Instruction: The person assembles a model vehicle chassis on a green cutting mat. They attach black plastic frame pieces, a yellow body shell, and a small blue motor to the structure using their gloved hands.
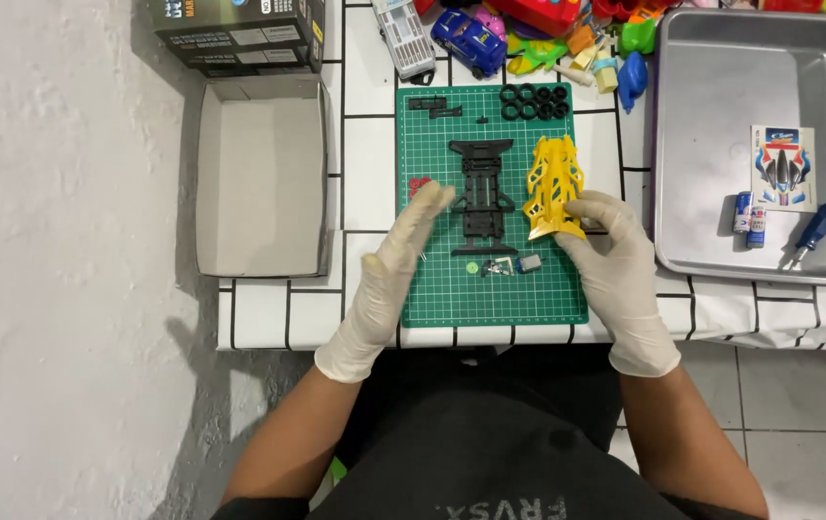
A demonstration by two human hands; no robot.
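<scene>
A white tiled tabletop with black grid lines (365, 154) is carrying everything here. On its right side a large grey metal tray (721, 87) is sitting, holding a printed sticker sheet (784, 167), two small batteries (749, 214) and a blue-handled screwdriver (814, 232). At the left an open, empty cardboard box lid (259, 178) is lying, with a dark printed box (240, 31) behind it. A green gridded cutting mat (432, 289) is occupying the middle, and coloured plastic toys (548, 29) are crowding the far edge.

The left hand in a white latex glove (389, 274) is hovering edge-on over the mat's left part, fingers straight and together, gripping nothing (its fingertips are just beside the chassis). The right hand in a white latex glove (610, 260) is pinching the rear end of the yellow plastic model-car body shell (554, 186), which is lying on the mat's right half. Between the hands the black plastic car chassis (482, 188) is resting flat. Black rubber tyres (534, 101) are grouped at the mat's top right, and a small motor and green gear parts (503, 265) are lying just below the chassis.
</scene>
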